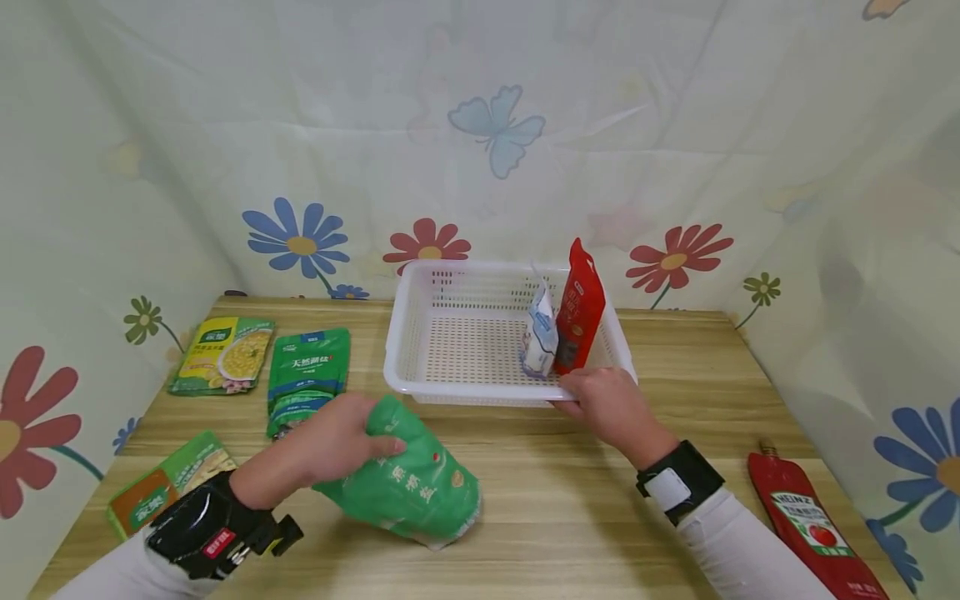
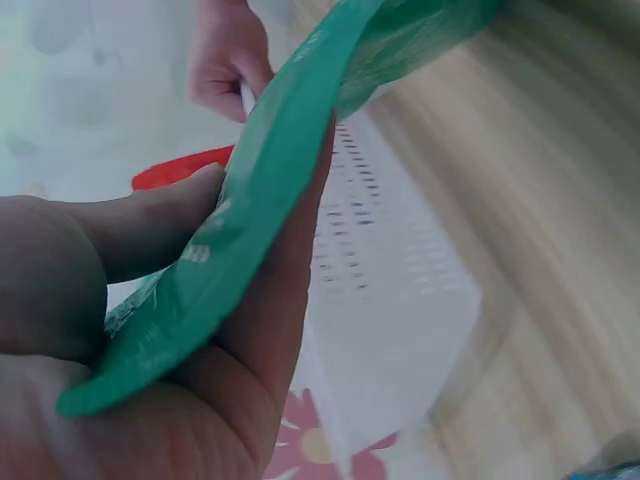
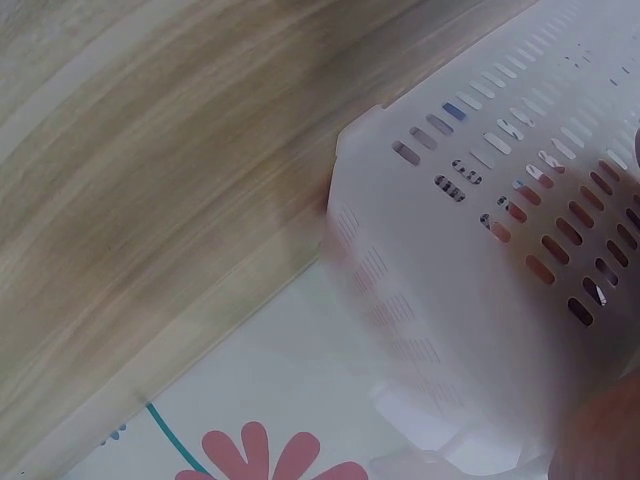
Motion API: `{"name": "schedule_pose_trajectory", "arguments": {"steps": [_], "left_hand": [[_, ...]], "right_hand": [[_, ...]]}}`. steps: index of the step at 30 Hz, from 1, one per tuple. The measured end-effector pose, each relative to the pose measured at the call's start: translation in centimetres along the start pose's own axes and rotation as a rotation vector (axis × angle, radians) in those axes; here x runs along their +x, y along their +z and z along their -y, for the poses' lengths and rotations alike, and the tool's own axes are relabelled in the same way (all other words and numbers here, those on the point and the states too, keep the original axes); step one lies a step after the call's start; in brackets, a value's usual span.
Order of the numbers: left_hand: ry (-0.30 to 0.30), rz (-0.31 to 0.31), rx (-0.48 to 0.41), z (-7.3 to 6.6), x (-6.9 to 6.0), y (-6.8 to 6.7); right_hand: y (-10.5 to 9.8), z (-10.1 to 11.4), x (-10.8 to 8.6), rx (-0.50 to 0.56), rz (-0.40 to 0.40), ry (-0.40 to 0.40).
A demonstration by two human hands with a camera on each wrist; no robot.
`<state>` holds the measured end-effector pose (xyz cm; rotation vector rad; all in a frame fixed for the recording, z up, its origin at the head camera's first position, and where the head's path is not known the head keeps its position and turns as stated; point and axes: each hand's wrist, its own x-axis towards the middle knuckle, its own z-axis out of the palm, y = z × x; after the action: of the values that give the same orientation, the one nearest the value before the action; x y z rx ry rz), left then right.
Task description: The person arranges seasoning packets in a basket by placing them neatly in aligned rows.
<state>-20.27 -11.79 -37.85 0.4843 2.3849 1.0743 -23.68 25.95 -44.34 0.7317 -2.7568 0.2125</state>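
Observation:
A green pouch (image 1: 420,483) hangs tilted over the table, its upper edge pinched between the thumb and fingers of my left hand (image 1: 341,442). In the left wrist view the pouch (image 2: 230,220) crosses between thumb and fingers. My right hand (image 1: 611,408) grips the near rim of a white slotted basket (image 1: 480,389), close to its right corner. Inside the basket, at its right side, a red pouch (image 1: 581,312) and a smaller white-and-blue packet (image 1: 541,333) stand upright. The right wrist view shows the slotted basket wall (image 3: 440,270) up close, with only slivers of the hand.
On the left lie a yellow-green soup packet (image 1: 225,354), a dark green pouch (image 1: 307,371) and a green-brown packet (image 1: 168,483). A red ketchup pouch (image 1: 810,525) with a spout lies at the right edge. Flower-printed cloth (image 1: 495,200) encloses the wooden table (image 1: 570,517).

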Motion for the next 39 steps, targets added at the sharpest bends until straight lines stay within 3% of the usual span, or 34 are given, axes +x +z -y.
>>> {"name": "schedule_pose_trajectory", "arguments": {"steps": [5, 10, 12, 22, 32, 39], "left_hand": [[0.006, 0.000, 0.142, -2.1, 0.3, -0.5], [0.151, -0.006, 0.246, -3.7, 0.1, -0.8], [0.182, -0.005, 0.278, -4.4, 0.0, -0.9], [0.217, 0.003, 0.438, -7.4, -0.6, -1.6], [0.214, 0.002, 0.548, -8.7, -0.6, -1.7], [0.280, -0.031, 0.617, -9.2, -0.4, -1.6]], "right_hand": [[-0.1, -0.1, 0.0, -0.002, 0.001, -0.005], [-0.2, 0.0, 0.1, 0.006, 0.002, -0.003], [-0.2, 0.1, 0.1, 0.002, -0.002, -0.003], [0.0, 0.1, 0.0, -0.003, -0.036, 0.003], [-1.0, 0.6, -0.4, 0.132, -0.056, 0.042], [-1.3, 2.5, -0.9, 0.320, -0.144, -0.045]]}}
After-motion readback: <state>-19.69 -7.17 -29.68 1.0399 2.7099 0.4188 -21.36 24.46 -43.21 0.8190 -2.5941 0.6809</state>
